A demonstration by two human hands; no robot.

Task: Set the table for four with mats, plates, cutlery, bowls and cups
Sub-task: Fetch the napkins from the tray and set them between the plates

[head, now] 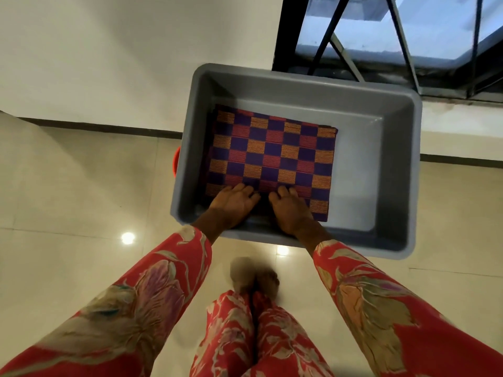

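a: which step is this?
b: fetching mats, i'd judge. the checked mat (pixel 269 156) lies flat in the grey tub (pixel 381 148), left hand (pixel 231 204) and right hand (pixel 291 210) resting on its near edge, fingers fairly flat, not clearly pinching
a: next?
b: curl under that edge, lift it out

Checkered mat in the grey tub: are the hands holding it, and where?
Both the left hand and right hand are on the checkered mat at its near edge; whether fingers curl under cannot be told.
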